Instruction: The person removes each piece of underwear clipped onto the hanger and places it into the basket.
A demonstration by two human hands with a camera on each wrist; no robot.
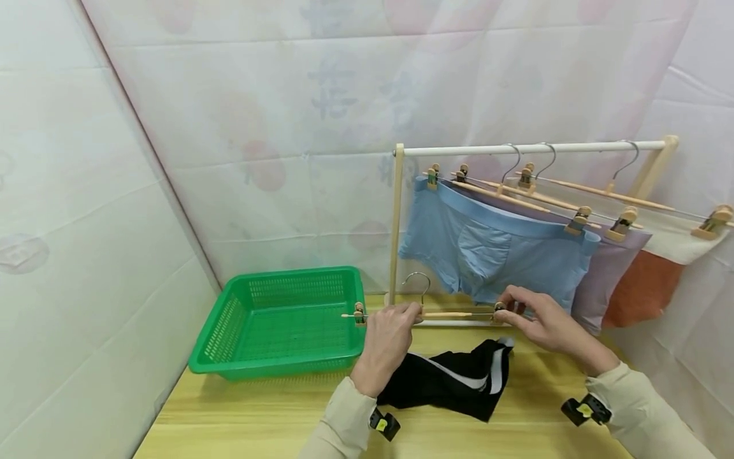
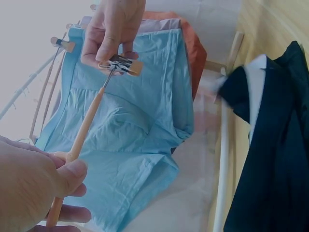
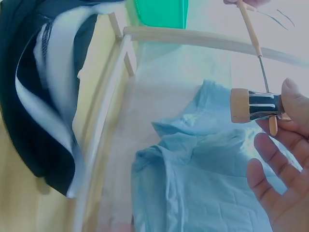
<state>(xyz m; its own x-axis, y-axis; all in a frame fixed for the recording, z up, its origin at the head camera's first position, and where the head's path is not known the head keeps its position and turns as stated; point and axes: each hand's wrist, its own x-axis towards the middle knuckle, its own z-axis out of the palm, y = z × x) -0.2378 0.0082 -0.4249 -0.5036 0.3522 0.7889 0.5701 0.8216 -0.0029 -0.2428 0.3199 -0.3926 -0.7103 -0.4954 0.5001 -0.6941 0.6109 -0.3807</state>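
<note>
My left hand point(image 1: 391, 338) grips the wooden middle of a clip hanger point(image 1: 450, 314), whose metal hook points up. At the hanger's right end my right hand point(image 1: 539, 319) pinches a clip point(image 3: 256, 105) between thumb and finger; in the right wrist view its other fingers are spread apart. The left clip point(image 1: 359, 313) hangs beyond my left hand, near the basket's edge. Below the hanger is a crumpled black garment point(image 1: 453, 386) with a white band, partly hidden by my left hand. Its upper right corner is blurred.
A green plastic basket point(image 1: 278, 368) stands on the wooden table point(image 1: 229, 421) at left. Behind my hands, a rack point(image 1: 459, 150) carries blue boxer briefs point(image 1: 487, 248), a purple garment point(image 1: 608, 271) and a white-and-orange garment point(image 1: 645, 287) on clip hangers. Its left post point(image 1: 396, 223) stands close behind.
</note>
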